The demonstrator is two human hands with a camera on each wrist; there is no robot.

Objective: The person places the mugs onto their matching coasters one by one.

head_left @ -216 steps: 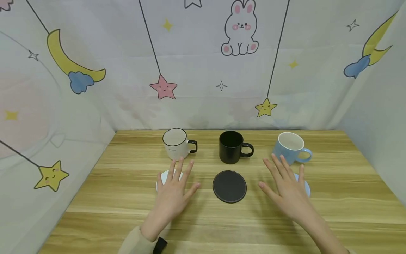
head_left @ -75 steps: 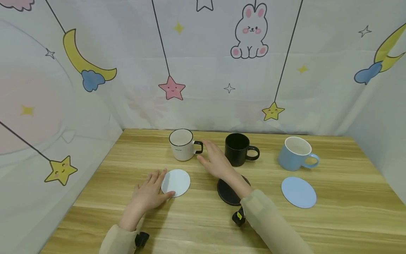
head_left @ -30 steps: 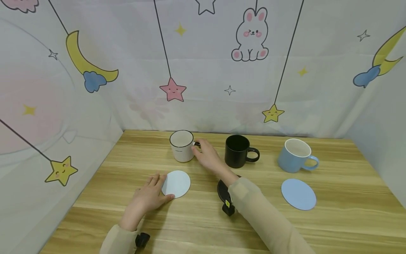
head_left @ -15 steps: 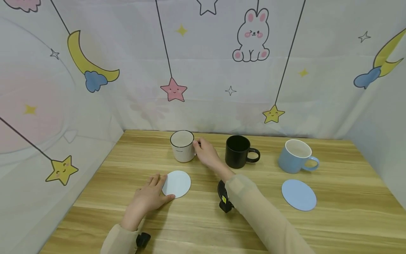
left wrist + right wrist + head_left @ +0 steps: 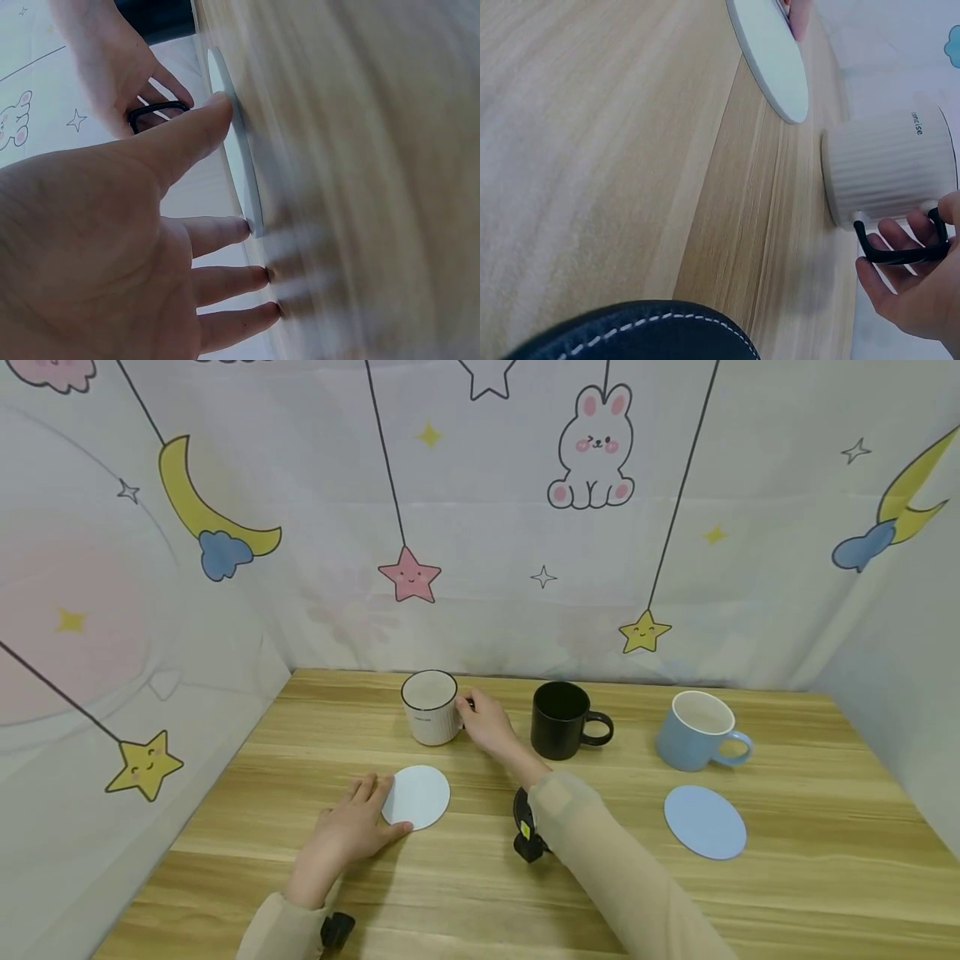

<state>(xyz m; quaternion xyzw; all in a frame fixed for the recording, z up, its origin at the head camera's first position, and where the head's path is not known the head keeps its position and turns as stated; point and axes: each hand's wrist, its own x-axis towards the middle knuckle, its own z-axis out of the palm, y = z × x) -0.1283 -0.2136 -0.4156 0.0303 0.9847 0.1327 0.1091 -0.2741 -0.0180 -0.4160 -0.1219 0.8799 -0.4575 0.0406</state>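
Observation:
In the head view my left hand (image 5: 352,822) rests at the left edge of a round white coaster (image 5: 422,797), fingers spread and nearly straight. Its thumb touches the coaster's edge in the left wrist view, and two fingertips reach the table beside it. My right hand (image 5: 489,723) grips the black handle of a white ribbed mug (image 5: 433,720) with a dark rim. In the right wrist view the fingers sit behind the handle (image 5: 900,256), with the thumb near its upper end. The mug (image 5: 889,161) stands upright on the table, behind the coaster.
A black mug (image 5: 557,727) stands right of my right hand, and a light blue mug (image 5: 686,739) farther right. A blue coaster (image 5: 705,821) lies before the blue mug. My right sleeve partly covers a black stitched coaster (image 5: 652,330). A patterned curtain (image 5: 480,627) closes the back.
My left hand moved to the white coaster's left edge. My right hand crossed leftward from near the blue mug and took hold of the white mug's handle. The mugs keep their places.

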